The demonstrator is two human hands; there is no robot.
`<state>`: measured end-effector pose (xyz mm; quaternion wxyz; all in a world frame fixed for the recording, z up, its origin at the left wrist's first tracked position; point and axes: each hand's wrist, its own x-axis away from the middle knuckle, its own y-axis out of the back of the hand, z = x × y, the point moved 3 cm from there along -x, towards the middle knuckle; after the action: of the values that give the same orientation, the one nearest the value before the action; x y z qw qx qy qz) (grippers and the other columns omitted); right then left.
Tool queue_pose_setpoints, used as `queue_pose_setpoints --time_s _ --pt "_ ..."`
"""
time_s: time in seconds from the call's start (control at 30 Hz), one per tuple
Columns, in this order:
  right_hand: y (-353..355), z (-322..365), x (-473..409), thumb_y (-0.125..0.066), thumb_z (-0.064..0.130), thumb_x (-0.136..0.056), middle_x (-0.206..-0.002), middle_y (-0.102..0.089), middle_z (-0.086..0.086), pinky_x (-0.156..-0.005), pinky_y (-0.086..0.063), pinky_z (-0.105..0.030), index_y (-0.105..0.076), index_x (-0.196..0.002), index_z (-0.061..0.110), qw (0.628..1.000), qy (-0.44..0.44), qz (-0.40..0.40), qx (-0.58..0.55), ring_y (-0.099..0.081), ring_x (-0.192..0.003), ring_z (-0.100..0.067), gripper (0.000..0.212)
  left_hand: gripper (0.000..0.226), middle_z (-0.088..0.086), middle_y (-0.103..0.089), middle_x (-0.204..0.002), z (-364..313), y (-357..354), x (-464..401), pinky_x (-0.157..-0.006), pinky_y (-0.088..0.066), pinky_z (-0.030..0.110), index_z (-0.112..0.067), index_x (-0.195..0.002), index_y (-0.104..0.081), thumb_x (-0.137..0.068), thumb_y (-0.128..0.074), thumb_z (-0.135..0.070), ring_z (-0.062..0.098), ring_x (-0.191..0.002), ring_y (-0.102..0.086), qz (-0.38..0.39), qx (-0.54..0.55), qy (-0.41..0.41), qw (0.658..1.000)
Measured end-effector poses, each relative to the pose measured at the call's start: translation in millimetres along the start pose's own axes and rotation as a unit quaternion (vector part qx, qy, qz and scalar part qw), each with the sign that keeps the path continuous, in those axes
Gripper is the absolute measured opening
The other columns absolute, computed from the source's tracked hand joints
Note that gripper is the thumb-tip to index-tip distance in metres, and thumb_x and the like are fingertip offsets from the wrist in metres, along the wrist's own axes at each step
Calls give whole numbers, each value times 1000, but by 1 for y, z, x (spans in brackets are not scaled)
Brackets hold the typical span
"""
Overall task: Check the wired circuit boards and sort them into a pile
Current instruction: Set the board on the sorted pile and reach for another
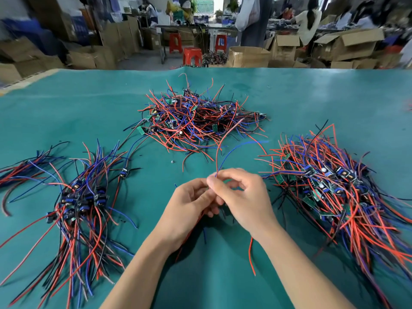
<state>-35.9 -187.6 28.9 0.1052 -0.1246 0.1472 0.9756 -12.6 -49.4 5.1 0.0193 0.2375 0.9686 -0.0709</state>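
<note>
My left hand point(187, 205) and my right hand point(243, 195) meet at the table's centre, both closed on one wired circuit board. The board itself is hidden between the fingers. Its red and blue wires point(225, 146) arc up and away from my right fingertips, and a red wire point(251, 257) hangs below my right wrist. A loose tangled heap of wired boards point(196, 117) lies beyond my hands. An aligned pile of boards point(82, 197) with wires fanned out lies to the left. Another big pile point(330, 186) lies to the right.
The green table mat point(223, 275) covers the whole work surface. A small metal part point(172, 161) lies on it in front of the middle heap. Behind the table stand cardboard boxes point(248, 55), red stools point(192, 55) and people at other benches.
</note>
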Motion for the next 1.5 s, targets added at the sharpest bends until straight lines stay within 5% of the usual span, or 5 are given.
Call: queue_pose_setpoints --time_s 0.23,0.43,0.57,1.0,1.5 --pt "5 0 -1 -77 33 -82 -78 -74 7 -71 -58 -51 -80 -81 31 998 -20 -51 -2 -69 -73 -15 4 8 5 -66 -66 -6 -3 5 -46 -42 23 -8 -103 -58 -96 -62 -10 17 -48 -52 -109 -66 11 992" --pt "9 2 -2 -75 35 -79 -67 -68 8 -65 -55 -44 -77 -75 29 997 7 -80 20 -62 -61 -10 7 11 1 -72 -66 -9 -5 10 -42 -43 22 -14 -81 -70 -92 -68 -17 15 -44 -61 -147 -179 -33 972" --pt "13 -1 -5 -78 31 -80 -60 -64 7 -53 -45 -22 -78 -70 29 996 -34 -78 -41 -54 -50 -11 10 16 7 -73 -69 -9 -8 8 -43 -46 23 -7 -84 -68 -97 -59 -11 19 -49 -65 -115 -132 -15 984" --pt "34 0 -12 -71 5 -90 -64 -70 -1 -45 -40 -15 -75 -72 5 936 -183 -133 -269 -46 -46 -5 18 23 13 -70 -69 -20 -9 11 -46 -45 22 -6 -81 -69 -99 -56 -9 18 -48 -60 55 -50 69 995" --pt "82 60 -17 -66 7 -94 -69 -71 1 -49 -40 -12 -74 -56 14 880 -101 -240 -398 -52 -53 -3 39 18 7 -69 -62 -19 -12 12 -43 -42 19 -14 -68 -70 -80 -56 -15 12 -43 -58 94 -121 66 986"
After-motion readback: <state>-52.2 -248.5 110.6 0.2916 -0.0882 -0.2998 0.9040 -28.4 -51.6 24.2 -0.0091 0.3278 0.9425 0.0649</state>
